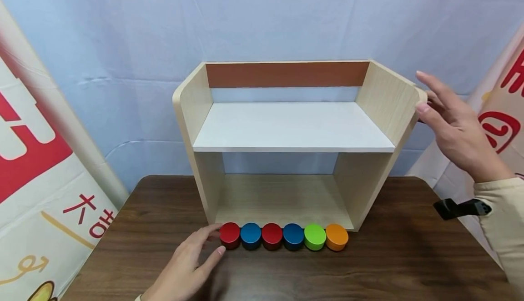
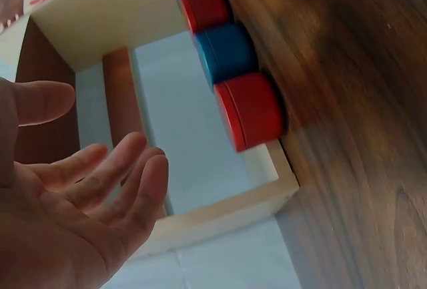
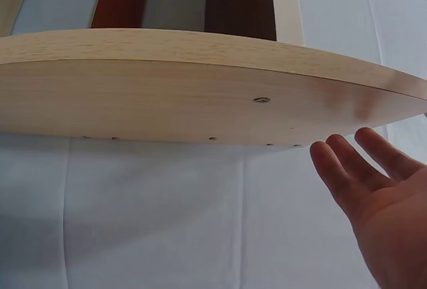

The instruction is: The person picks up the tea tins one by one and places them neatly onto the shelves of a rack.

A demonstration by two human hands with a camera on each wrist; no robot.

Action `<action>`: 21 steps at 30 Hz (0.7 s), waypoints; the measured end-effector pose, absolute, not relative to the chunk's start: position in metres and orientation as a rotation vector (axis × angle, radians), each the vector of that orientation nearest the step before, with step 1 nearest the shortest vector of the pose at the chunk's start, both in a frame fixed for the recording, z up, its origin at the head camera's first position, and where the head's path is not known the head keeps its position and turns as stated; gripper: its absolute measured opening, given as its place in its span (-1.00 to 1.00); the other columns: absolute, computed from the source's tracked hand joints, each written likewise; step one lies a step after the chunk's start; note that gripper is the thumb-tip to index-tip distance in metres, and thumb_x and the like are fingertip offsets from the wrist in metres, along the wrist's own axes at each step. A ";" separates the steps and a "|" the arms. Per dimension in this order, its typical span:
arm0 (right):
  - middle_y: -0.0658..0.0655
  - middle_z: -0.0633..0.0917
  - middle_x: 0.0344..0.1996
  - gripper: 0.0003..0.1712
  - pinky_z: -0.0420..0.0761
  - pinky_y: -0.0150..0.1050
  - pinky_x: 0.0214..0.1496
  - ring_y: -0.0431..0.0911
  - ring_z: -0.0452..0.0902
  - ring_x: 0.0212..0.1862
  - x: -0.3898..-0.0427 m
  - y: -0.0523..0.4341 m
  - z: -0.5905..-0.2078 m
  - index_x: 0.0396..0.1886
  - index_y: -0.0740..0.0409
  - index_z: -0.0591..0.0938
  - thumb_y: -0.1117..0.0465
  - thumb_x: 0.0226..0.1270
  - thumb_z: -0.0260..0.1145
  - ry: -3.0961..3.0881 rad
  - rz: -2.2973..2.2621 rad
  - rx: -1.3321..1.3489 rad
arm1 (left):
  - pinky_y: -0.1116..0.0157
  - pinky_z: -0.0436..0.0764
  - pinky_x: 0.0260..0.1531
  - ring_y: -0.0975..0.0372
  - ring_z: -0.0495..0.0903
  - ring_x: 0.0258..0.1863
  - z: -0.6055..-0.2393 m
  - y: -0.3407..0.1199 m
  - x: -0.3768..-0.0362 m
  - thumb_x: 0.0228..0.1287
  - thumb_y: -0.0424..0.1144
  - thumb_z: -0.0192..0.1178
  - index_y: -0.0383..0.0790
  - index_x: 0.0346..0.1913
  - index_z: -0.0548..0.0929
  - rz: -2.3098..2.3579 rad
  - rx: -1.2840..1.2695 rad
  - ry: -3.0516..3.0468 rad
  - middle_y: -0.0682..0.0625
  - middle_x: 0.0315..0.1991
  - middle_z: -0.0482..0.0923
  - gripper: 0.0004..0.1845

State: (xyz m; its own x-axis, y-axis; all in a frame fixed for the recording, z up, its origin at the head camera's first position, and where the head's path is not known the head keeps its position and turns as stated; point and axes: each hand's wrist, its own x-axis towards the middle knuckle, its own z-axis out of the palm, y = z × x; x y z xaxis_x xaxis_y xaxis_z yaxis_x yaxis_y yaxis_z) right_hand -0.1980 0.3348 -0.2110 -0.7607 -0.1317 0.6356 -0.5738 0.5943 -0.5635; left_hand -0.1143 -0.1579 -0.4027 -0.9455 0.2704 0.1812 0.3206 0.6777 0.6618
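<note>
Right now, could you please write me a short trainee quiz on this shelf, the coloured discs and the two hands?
1. How many discs stand in the row in front of the shelf unit?
2. True or false: the left hand holds the orange disc.
3. Which part does the right hand come nearest to? A) the white shelf board B) the upper end of the shelf unit's right side panel C) the green disc

Key
1. Six: red, blue, red, blue, green, orange.
2. False: its fingertips are at the red disc on the row's left end, fingers relaxed.
3. B: open fingers by the side panel.
</note>
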 end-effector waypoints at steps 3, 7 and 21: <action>0.10 0.37 0.42 -0.30 0.30 -0.58 0.23 -0.22 0.32 0.30 -0.200 0.334 -0.208 0.61 -0.16 0.22 0.33 0.58 0.08 -2.281 1.097 0.567 | 0.07 0.64 0.04 0.19 0.56 0.08 -0.403 -0.155 -0.114 0.42 0.04 0.26 -0.12 0.37 0.49 -1.118 -0.543 -2.847 0.04 0.18 0.56 -0.43; 0.01 0.38 0.36 -0.33 0.36 -0.61 0.09 -0.20 0.35 0.25 -0.201 0.332 -0.206 0.59 -0.09 0.27 0.35 0.57 0.09 -2.284 1.132 0.584 | 0.05 0.64 0.04 0.19 0.54 0.09 -0.402 -0.151 -0.113 0.44 0.19 0.16 -0.15 0.38 0.47 -1.109 -0.620 -2.875 0.02 0.25 0.52 -0.37; 0.04 0.41 0.35 -0.03 0.46 -0.60 0.00 -0.18 0.38 0.26 -0.202 0.338 -0.211 0.63 -0.15 0.14 0.58 0.37 0.21 -2.318 1.184 0.619 | 0.01 0.62 0.03 0.19 0.56 0.06 -0.399 -0.133 -0.110 0.49 0.14 0.13 -0.04 0.41 0.42 -1.137 -0.796 -2.877 0.18 0.10 0.55 -0.43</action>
State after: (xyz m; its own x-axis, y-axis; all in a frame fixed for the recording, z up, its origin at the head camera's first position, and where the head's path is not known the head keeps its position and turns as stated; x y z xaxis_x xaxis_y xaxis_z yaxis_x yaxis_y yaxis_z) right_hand -0.2018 0.3378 -0.2113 -0.7919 -0.1810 0.5832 -0.5786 0.5279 -0.6218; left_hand -0.1104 -0.1330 -0.3993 -0.8745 0.4675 0.1294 0.4296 0.6227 0.6539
